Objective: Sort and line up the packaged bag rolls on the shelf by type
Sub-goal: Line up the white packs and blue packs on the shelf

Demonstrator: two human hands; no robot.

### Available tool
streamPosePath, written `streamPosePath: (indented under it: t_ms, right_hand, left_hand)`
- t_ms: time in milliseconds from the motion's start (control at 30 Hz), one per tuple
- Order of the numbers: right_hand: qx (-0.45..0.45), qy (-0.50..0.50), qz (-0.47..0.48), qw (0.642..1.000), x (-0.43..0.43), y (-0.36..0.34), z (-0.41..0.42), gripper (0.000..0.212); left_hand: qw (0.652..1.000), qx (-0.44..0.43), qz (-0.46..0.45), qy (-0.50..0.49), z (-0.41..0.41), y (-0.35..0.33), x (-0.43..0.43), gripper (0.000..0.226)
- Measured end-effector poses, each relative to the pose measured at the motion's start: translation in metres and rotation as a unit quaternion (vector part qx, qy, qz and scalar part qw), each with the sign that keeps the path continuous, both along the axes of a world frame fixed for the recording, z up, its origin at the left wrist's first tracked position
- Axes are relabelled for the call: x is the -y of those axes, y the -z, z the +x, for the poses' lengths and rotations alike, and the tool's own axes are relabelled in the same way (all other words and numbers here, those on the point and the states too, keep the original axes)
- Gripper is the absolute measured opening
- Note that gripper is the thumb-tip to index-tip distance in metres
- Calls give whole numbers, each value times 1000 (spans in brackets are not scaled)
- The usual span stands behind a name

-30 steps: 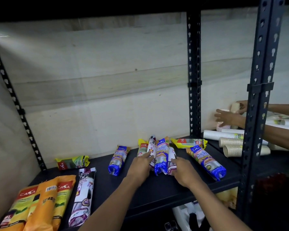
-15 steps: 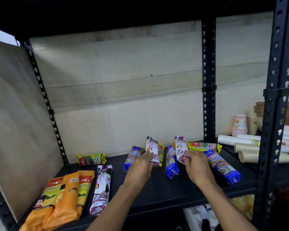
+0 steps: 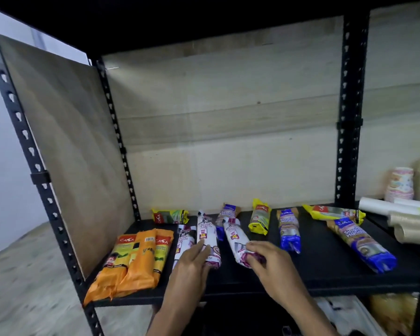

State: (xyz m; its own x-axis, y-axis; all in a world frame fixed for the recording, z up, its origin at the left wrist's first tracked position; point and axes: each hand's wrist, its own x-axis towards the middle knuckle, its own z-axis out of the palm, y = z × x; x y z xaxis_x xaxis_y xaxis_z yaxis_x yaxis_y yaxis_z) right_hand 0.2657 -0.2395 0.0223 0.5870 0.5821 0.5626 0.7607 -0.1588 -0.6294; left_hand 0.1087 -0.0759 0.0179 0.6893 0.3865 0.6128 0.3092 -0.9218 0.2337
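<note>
**White draw-string rolls carried over to the left group**

A moment ago both hands were in the jumble at the middle of the shelf (image 3: 301,275); each has since brought a white draw-string roll leftward. The left hand (image 3: 192,260) has its fingers curled around the near end of one white roll (image 3: 207,235), setting it just beside a third white roll (image 3: 183,241) lying toward the front edge. The right hand (image 3: 268,260) pinches the near end of the second white roll (image 3: 238,241), which lies angled, partly over a blue roll (image 3: 228,213) behind it.

So the white type looks almost gathered; I'd say straightening remains. The orange packs (image 3: 136,258) sit bunched at the front left corner. Blue rolls (image 3: 289,230) (image 3: 360,242) and yellow rolls (image 3: 260,218) (image 3: 335,212) (image 3: 170,216) are scattered along the back edge and right side, unsorted.

All are soft cylinders in glossy, crinkled film with crimped ends, likely slippery and prone to rolling. The shelf board is matte black; paper cups (image 3: 400,184) stand beyond the right post.
</note>
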Motion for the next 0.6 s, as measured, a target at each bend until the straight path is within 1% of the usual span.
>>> streamPosePath:
  t_ms: [300,433,600]
  right_hand:
    - [-21,-13,2,1000,10,19,-23,19]
    - [-23,-31,-26,999,7,26,-25,21]
    - [-13,-44,-58,997,-14,33,-17,24]
  left_hand:
    - [1000,-2,2,-22,-8,19,-3,44]
    - [999,-29,26,-24,-5,27,-6,45]
    - [998,-51,19,-39,-6,38,-17,50]
